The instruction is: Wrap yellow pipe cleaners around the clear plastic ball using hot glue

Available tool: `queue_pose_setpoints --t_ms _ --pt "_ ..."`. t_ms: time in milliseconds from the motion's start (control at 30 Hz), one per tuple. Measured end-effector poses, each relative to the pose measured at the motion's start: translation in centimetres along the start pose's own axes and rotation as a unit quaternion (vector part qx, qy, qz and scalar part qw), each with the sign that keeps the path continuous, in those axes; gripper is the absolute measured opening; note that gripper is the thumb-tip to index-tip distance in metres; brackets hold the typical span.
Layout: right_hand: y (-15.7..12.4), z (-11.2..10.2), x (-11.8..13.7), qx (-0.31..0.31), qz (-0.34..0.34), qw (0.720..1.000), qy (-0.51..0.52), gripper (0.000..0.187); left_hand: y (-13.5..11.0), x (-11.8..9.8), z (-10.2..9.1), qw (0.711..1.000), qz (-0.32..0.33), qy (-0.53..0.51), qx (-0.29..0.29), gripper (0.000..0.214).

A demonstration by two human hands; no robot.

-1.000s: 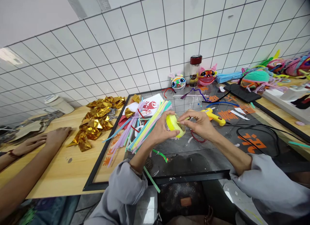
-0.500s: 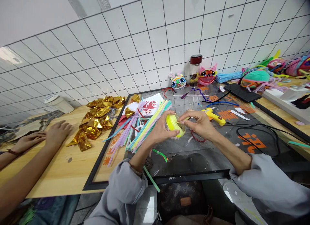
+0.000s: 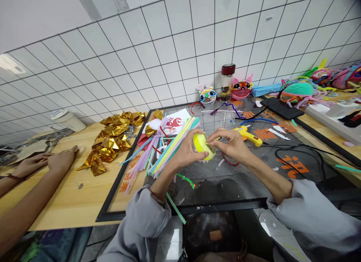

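At centre, a rounded yellow object (image 3: 201, 144) is clamped by fingers of left hand (image 3: 188, 151) and right hand (image 3: 232, 144); dark panel (image 3: 239, 168) below, white tiles (image 3: 158, 59) above.

My left forearm (image 3: 163, 176) and right forearm (image 3: 269, 177) reach in over the near edge of the surface (image 3: 222, 206) and slant inward, both bare. Over the surface's middle, my left hand (image 3: 188, 149) is cupped, thumb below and fingers curled above. Just beside it, my right hand (image 3: 231, 143) is turned inward, forefinger and thumb together in a pinch.
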State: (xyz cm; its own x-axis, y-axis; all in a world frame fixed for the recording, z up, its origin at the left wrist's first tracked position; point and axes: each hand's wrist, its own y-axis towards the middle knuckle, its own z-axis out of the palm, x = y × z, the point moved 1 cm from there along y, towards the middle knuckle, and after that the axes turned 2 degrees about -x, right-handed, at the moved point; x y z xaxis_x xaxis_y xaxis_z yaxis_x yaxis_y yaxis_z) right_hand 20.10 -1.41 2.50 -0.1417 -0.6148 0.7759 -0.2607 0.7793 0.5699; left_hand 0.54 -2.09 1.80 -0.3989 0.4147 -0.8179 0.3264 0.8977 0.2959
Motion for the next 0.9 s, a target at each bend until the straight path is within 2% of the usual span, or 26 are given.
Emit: queue_pose_setpoints --t_ms 200,500,900 --pt "-0.02 0.02 -0.19 -0.002 -0.002 1.000 0.002 0.009 0.10 0.15 0.10 0.999 0.026 0.035 -0.016 0.061" --pt "-0.04 0.14 -0.67 -0.015 -0.010 1.000 -0.002 0.006 -0.20 0.05 -0.03 0.999 0.025 0.026 -0.017 0.058" --pt "0.01 0.12 -0.79 -0.019 -0.020 1.000 0.000 0.006 0.01 0.43 -0.02 0.993 0.100 0.060 -0.002 0.051"
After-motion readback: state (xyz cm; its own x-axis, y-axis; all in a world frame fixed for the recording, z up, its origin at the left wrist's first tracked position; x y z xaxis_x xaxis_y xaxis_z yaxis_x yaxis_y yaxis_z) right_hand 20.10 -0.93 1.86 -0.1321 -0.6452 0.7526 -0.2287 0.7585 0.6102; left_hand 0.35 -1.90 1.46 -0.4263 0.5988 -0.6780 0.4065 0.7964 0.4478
